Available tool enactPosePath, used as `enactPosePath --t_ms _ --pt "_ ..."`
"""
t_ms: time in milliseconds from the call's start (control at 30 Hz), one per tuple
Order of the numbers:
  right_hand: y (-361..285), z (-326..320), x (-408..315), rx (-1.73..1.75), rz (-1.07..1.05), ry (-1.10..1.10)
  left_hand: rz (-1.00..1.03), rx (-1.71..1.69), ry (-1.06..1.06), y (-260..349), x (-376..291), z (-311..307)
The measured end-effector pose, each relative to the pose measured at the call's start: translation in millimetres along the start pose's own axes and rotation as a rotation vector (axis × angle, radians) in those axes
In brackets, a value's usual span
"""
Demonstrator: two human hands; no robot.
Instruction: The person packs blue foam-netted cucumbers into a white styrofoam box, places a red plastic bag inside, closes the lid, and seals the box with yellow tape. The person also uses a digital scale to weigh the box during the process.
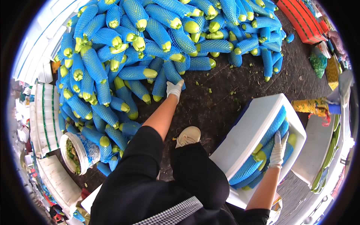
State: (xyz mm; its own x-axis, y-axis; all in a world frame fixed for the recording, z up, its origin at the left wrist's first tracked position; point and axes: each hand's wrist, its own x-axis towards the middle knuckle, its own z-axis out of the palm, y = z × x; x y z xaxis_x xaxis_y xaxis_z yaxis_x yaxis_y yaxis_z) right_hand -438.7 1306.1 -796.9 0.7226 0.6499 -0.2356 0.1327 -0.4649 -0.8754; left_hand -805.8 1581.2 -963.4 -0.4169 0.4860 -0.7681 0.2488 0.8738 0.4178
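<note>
A big heap of pale green squashes, apparently zucchini, in blue foam net sleeves (135,70) covers the floor ahead and to the left. My left hand (174,89), in a white glove, grips the end of one netted squash (171,72) at the heap's near edge. On the right stands a white foam box (253,123), tilted, with several netted squashes (247,169) lying lengthwise inside. My right hand (278,150), gloved too, rests on the squashes in the box with its fingers spread; its fingertips touch a blue sleeve.
A white bucket (84,153) with leafy scraps lies tipped at the left, by white foam boxes (60,182). Red crates (302,21) stand at the upper right. Another foam box (312,146) with green produce is at the far right. My shoe (189,136) is on the dark, littered floor.
</note>
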Motion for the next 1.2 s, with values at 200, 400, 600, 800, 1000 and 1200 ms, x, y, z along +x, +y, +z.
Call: enactPosePath --t_ms 200,400,600,800,1000,1200 --pt "-51.7 -6.0 -36.1 -0.380 -0.285 0.128 -0.113 -0.454 0.018 -5.7 15.4 6.4" --pt "-122.7 78.0 -89.3 0.052 -0.326 -0.423 1.285 0.024 -0.331 -50.0 -118.9 -80.1" --pt "-127.4 133.1 -103.5 0.083 0.053 -0.723 1.739 0.281 0.245 24.4 -179.7 -66.3" --pt "-96.4 0.8 -114.6 0.557 -0.002 -0.039 0.548 0.831 0.350 -52.2 59.2 -63.9" --pt "-1.0 -33.2 -35.3 -1.117 0.083 0.300 0.231 -0.209 -0.430 -69.4 59.6 -55.8" --pt "-23.7 -51.3 -80.5 0.098 -0.140 0.095 0.731 -0.408 -1.038 -57.0 -198.2 -50.3"
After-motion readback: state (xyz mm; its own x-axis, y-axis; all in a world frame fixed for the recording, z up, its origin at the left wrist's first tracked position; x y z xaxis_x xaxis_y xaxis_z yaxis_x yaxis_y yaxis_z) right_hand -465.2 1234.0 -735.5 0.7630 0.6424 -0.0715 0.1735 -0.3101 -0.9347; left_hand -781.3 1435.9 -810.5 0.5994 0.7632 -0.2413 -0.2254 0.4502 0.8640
